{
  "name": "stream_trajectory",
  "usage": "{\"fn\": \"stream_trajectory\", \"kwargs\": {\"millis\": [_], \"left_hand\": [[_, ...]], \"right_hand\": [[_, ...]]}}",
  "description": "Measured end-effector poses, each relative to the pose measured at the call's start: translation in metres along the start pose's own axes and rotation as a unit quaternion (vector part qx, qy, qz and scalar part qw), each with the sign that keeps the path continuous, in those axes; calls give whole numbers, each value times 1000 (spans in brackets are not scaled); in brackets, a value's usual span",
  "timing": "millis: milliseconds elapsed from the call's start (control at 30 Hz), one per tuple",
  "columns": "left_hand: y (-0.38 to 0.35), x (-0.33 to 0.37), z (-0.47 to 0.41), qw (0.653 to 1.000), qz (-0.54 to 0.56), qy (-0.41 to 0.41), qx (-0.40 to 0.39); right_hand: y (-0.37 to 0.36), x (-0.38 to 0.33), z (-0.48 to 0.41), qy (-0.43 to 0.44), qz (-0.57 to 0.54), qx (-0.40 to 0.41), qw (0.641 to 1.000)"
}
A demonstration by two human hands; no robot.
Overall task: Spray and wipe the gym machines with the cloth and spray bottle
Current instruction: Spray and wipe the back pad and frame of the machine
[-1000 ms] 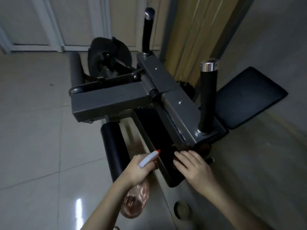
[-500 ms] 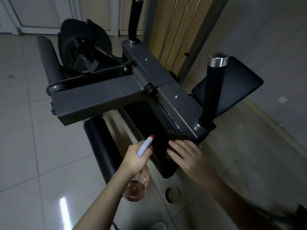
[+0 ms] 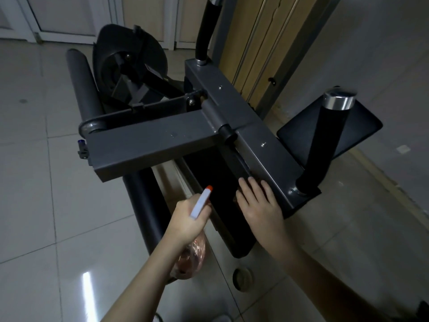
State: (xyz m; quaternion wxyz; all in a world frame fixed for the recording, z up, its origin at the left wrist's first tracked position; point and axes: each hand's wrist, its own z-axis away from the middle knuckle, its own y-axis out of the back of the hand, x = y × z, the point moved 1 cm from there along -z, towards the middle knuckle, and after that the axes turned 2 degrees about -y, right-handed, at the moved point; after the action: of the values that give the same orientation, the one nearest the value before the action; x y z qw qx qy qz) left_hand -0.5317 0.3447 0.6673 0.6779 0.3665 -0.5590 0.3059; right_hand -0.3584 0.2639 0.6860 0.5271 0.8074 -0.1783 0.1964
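My left hand (image 3: 185, 221) grips a spray bottle (image 3: 200, 203) with a white, orange-tipped nozzle and a clear pinkish body. The nozzle points at the black pad (image 3: 209, 173) of the grey gym machine (image 3: 151, 140). My right hand (image 3: 260, 205) lies flat with straight fingers where the pad meets the grey beam. Only a sliver of a dark brownish cloth (image 3: 235, 200) shows under that hand. Both hands are close together at the machine's near end.
An upright black handle with a chrome cap (image 3: 325, 145) rises right of my right hand. A second handle (image 3: 206, 29) stands further back. A black foam roller (image 3: 144, 205) lies left of the pad and a black back pad (image 3: 362, 126) sits near the wall. Pale floor tiles surround the machine.
My right hand has slid forward along the pad up to the grey beam. My left hand still holds the bottle beside it. The view has shifted closer over the machine.
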Motion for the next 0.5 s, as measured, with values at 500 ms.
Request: {"fn": "stream_trajectory", "kwargs": {"millis": [500], "left_hand": [[6,-18,3,1000,-17,-4,6]], "right_hand": [[-34,-30,-59,11,177,-153,972]]}}
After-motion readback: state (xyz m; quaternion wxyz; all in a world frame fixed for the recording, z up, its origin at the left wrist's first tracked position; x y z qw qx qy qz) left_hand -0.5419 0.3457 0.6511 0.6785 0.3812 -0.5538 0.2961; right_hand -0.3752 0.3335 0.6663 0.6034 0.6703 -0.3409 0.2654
